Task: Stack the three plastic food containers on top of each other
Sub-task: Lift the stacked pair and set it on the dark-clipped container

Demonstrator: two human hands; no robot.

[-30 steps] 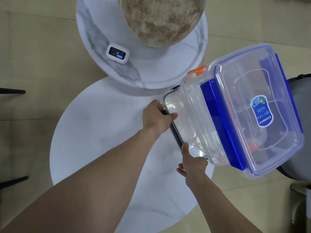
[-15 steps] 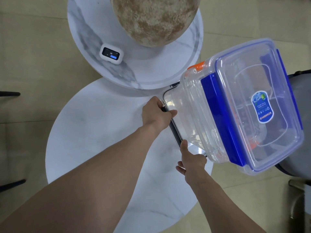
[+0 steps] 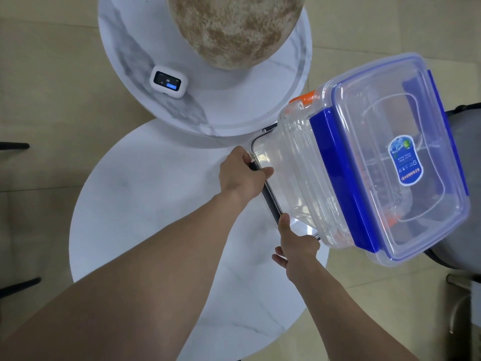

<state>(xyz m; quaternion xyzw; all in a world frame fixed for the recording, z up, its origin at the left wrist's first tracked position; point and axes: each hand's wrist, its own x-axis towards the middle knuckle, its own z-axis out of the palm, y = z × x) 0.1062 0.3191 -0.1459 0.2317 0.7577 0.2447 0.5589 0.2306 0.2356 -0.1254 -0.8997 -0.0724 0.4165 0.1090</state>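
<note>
A stack of clear plastic containers stands at the right edge of the lower round marble table (image 3: 145, 204). The top container (image 3: 390, 157) has a clear lid, blue clips and a blue sticker. Under it an orange clip (image 3: 303, 96) of a second container shows through. The bottom container has a black rim (image 3: 270, 201) facing me. My left hand (image 3: 242, 175) grips that rim near its far corner. My right hand (image 3: 296, 246) holds the same rim at its near corner, thumb along the edge.
A higher round marble table (image 3: 234, 105) overlaps the far side and carries a large brown speckled sphere (image 3: 234, 27) and a small white device with a screen (image 3: 168, 81). A grey chair (image 3: 463, 121) sits right of the stack. Dark furniture legs (image 3: 15, 145) lie at the left.
Both hands keep their hold on the black rim. The stack has barely shifted; only the view has drifted a little.
</note>
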